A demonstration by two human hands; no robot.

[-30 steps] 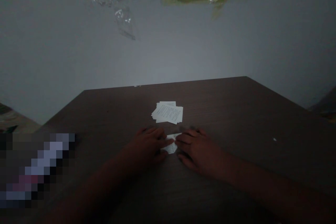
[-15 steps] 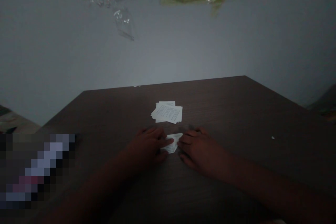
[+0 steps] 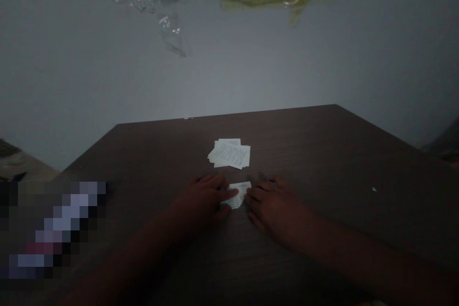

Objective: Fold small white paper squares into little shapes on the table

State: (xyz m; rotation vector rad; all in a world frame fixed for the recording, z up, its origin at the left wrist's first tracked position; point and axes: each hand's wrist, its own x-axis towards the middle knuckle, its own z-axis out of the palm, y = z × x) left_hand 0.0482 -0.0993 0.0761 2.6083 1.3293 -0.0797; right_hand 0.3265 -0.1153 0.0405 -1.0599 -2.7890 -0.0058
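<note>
A small slip of printed paper (image 3: 234, 202) lies on the dark wooden table between my hands. Its lower right edge runs at a slant, and it looks partly folded. My left hand (image 3: 208, 198) holds the slip down from the left, index finger stretched across it and thumb at its near edge. At the slip's right edge is my right hand (image 3: 270, 203), palm down with fingers apart, the fingertips touching or very close to the paper. Just beyond both hands sits a loose stack of printed paper slips (image 3: 229, 154), untouched.
The brown table (image 3: 161, 153) reaches back to a grey wall (image 3: 251, 67) with clear tape (image 3: 168, 24) and yellow tape (image 3: 265, 0) on it. A tiny white scrap (image 3: 374, 189) lies at the right. At the left, a blurred-out pale object (image 3: 60, 222) rests near the edge. The light is dim.
My right hand has shifted very slightly right, off the slip's edge a little. The left hand keeps its place on the paper. The whole view has moved a touch.
</note>
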